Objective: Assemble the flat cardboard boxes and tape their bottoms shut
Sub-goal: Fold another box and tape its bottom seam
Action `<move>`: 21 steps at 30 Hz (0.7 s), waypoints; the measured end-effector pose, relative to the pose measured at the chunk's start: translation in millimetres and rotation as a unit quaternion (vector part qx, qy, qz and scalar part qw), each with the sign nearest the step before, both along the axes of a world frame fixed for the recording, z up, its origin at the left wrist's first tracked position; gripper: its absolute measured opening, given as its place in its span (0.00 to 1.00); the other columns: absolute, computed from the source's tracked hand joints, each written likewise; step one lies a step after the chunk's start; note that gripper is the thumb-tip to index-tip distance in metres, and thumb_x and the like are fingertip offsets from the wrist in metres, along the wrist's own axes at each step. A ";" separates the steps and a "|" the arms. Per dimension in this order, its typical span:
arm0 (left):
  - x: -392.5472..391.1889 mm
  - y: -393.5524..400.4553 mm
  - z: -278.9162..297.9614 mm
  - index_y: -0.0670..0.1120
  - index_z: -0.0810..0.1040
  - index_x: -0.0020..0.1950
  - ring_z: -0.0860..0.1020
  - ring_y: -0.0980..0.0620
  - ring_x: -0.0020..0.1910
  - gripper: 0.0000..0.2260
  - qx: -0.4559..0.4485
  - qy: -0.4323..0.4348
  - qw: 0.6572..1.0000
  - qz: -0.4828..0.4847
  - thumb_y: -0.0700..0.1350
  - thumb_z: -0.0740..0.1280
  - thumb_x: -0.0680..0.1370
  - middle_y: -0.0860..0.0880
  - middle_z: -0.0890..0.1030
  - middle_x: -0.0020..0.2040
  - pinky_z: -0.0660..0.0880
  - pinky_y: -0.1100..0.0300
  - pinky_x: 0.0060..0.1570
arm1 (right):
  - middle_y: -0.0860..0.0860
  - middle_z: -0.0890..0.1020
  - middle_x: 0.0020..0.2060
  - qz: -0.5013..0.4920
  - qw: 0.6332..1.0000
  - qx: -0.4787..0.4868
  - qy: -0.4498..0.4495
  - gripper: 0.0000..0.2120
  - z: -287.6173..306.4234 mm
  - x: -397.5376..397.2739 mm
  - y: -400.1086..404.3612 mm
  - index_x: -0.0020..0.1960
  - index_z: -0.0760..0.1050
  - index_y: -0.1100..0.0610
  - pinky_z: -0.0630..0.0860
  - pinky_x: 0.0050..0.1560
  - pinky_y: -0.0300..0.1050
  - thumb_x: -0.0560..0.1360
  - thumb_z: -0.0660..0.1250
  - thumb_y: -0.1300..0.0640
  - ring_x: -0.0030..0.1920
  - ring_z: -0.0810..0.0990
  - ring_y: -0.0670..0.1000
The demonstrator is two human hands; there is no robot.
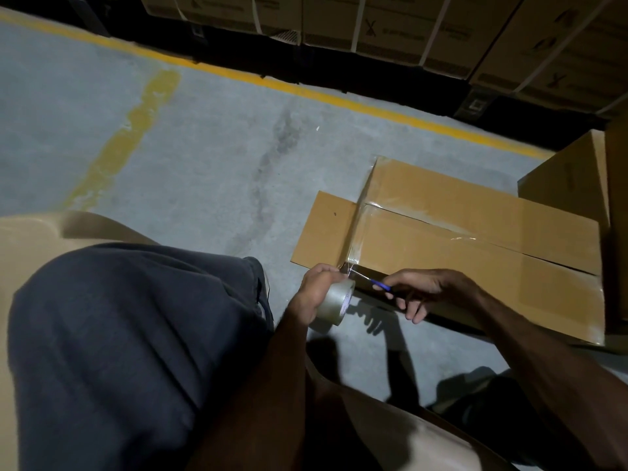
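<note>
We see the left hand (314, 294) curled round a roll of clear tape (336, 302), fingers wrapped over its top and thumb side toward the box, gripping it just off the near left corner of the cardboard box (475, 239). A short strip of tape runs taut from the roll to that corner. The right hand (428, 290) pinches a small blue-handled tool (380, 285), probably a cutter, though we cannot tell for sure; its tip points at the stretched strip, and the lower fingers hang loosely curled below it.

The box lies on the grey concrete floor (204, 164), its two bottom flaps closed, with shiny clear tape along the centre seam and across the left end. A flat flap (323, 226) sticks out to the left.

A white label inside the roll's core carries print too small for us to read. The strapped cartons (390, 25) on the far side, beyond the yellow floor line (306, 93), show dark printed marks and lines of text, blurred beyond reading.
</note>
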State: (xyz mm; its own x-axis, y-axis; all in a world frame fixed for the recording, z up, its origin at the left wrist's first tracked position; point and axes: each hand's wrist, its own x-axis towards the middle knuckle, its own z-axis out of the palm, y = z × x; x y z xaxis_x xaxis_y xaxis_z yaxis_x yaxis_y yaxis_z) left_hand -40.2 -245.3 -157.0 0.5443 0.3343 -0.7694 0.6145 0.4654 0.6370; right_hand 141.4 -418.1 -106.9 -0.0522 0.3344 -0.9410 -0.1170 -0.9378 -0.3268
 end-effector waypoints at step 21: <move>7.1 -0.3 2.2 0.46 0.77 0.56 0.80 0.42 0.56 0.15 0.063 0.045 0.993 -0.093 0.55 0.70 0.76 0.43 0.80 0.55 0.77 0.44 0.58 | 0.56 0.87 0.42 -0.014 0.994 0.086 -0.068 0.31 -15.8 -1.1 0.6 0.59 0.79 0.65 0.81 0.50 0.44 0.70 0.69 0.40 0.40 0.83 0.52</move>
State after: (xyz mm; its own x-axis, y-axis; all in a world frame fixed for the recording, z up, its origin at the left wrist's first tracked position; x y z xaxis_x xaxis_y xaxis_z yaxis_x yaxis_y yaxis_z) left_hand -33.1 -245.6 -154.8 0.5360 0.3312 -0.7765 0.7400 0.2583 0.6210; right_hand 140.3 -417.4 -122.7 0.0836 0.4906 -0.8673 -0.0869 -0.8635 -0.4968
